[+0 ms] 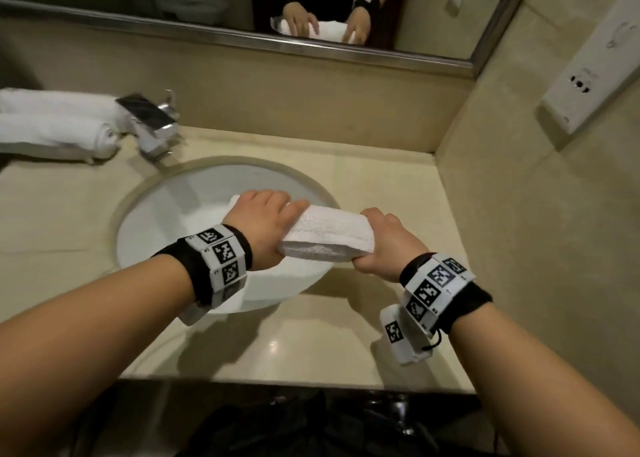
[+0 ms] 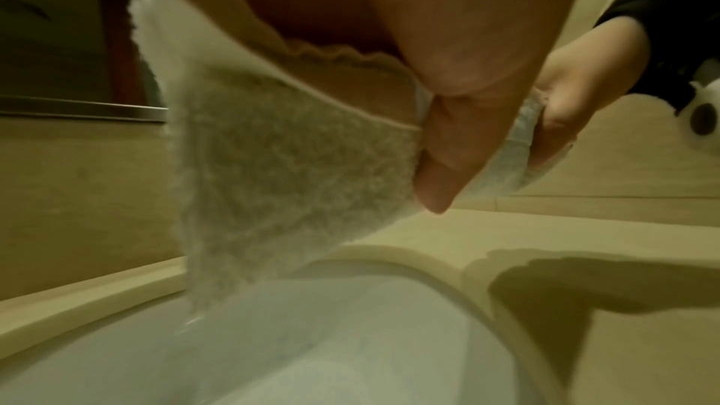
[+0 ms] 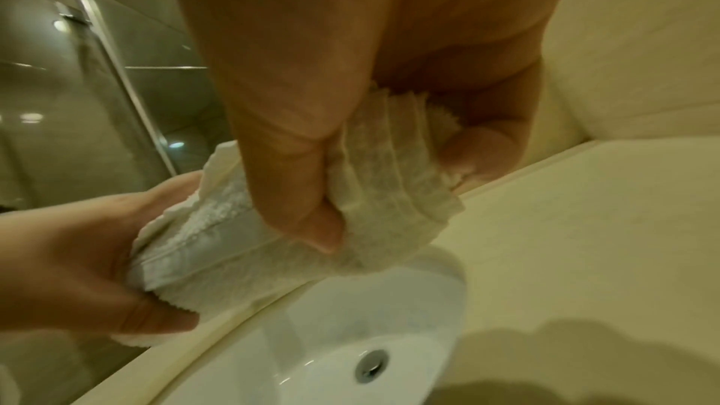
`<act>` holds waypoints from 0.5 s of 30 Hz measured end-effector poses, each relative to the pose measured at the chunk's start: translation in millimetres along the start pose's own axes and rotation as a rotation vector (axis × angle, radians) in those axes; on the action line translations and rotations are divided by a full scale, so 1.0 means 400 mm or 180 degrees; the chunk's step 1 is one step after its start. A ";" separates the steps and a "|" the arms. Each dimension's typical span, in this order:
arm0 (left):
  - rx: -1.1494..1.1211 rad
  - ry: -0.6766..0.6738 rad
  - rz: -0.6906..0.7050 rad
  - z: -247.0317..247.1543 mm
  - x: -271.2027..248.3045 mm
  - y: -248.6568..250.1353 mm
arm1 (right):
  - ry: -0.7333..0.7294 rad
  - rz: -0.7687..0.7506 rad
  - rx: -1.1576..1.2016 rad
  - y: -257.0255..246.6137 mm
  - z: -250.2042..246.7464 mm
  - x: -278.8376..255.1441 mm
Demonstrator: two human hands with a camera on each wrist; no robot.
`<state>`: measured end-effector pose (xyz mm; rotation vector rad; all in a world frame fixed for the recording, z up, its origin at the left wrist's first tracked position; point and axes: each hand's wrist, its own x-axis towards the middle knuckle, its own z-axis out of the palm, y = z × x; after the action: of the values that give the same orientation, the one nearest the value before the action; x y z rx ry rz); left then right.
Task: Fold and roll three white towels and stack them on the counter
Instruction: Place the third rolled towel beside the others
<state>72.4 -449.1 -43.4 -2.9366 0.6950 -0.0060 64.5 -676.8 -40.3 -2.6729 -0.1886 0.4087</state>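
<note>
I hold a folded white towel (image 1: 329,238) in the air over the sink (image 1: 194,207), and part of it hangs down toward the basin. My left hand (image 1: 266,221) grips its left end with the fingers curled over the top. My right hand (image 1: 381,240) grips the right end in a fist. In the left wrist view the thumb presses the towel (image 2: 280,159). The right wrist view shows bunched layers of towel (image 3: 389,196) between thumb and fingers. Two rolled white towels (image 1: 55,127) lie together on the counter at the far left.
A chrome faucet (image 1: 152,120) stands between the rolled towels and the sink. The beige counter (image 1: 381,186) ends at a side wall on the right, which carries a white socket panel (image 1: 588,75). A mirror (image 1: 311,6) runs along the back wall. The drain (image 3: 370,362) sits below my hands.
</note>
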 end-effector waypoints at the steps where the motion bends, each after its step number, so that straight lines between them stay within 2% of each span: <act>1: 0.0009 -0.0040 0.0019 0.004 -0.019 -0.022 | -0.0014 -0.0052 0.0030 -0.021 0.010 0.001; 5: -0.0030 -0.0082 -0.0213 0.009 -0.140 -0.193 | -0.0128 -0.0454 -0.0017 -0.193 0.077 0.057; 9: 0.0052 -0.0147 -0.0457 0.043 -0.237 -0.436 | -0.0216 -0.0742 -0.0025 -0.420 0.172 0.182; 15: 0.0317 -0.0363 -0.0871 0.118 -0.331 -0.802 | -0.0330 -0.0822 0.0101 -0.768 0.344 0.383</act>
<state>98.7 -99.7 -48.3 -2.8829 0.2659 0.0973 145.7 -317.0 -65.8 -2.5533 -0.5467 0.4624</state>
